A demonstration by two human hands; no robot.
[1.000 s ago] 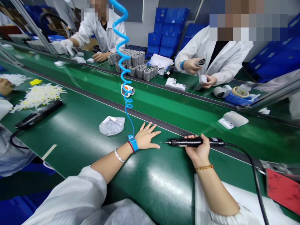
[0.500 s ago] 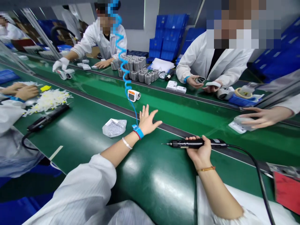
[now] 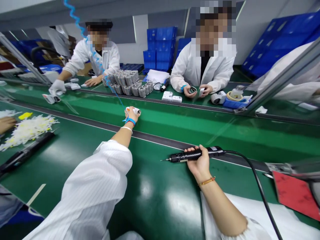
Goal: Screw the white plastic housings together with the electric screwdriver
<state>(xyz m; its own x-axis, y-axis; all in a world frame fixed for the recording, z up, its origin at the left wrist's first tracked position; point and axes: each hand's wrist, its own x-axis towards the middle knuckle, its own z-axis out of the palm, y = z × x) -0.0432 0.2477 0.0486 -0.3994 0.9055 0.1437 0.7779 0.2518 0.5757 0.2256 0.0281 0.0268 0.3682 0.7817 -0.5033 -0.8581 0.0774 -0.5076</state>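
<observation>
My left hand [image 3: 132,115] reaches out over the green conveyor belt, its fingers closed around a white wrist blood pressure monitor [image 3: 136,110] with an orange patch. Most of the monitor is covered by that hand. A blue wrist strap with a coiled blue cord [image 3: 93,53] is on my left wrist. In my right hand [image 3: 200,160] lies a black electric screwdriver [image 3: 181,156], held level above the near green worktop, its thin bit pointing left. A black cable runs from its right end.
Beyond the belt [image 3: 160,125], two co-workers handle parts beside stacked grey parts [image 3: 125,81] and white housings [image 3: 171,97]. A pile of white and yellow pieces [image 3: 31,131] and another black screwdriver [image 3: 27,150] lie left. A red sheet [image 3: 296,193] lies right.
My left hand has moved forward from over the belt's near edge and closed on the monitor. My right hand still holds the screwdriver. The bag of small parts is now out of sight.
</observation>
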